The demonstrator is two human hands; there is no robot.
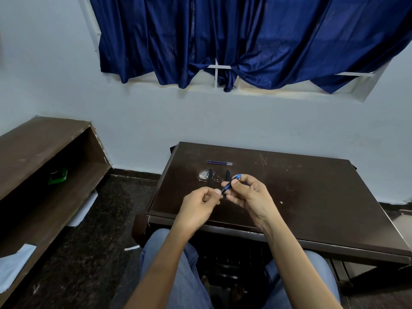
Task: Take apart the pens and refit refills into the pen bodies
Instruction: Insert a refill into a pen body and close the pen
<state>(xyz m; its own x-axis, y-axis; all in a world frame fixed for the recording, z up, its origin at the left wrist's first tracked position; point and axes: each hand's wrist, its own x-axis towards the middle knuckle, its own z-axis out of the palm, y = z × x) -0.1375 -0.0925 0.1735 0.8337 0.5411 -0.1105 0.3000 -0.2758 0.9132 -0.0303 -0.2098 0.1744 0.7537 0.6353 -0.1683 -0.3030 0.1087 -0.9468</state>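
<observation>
- Step in hand: dismantling. Right hand grips slim blue plastic pen; left hand pinches its 8 o'clock end.
- Two thin purple refills lie at 12 o'clock on dark wooden table.
- Next: probably twist, then pull apart.

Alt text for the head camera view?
Two hands, left hand and right hand, hold a blue pen over a dark table. Two refills and two dark pen pieces lie beyond.

pen: blue | refills: purplish, maybe | table: dark brown | curtain: navy
</observation>
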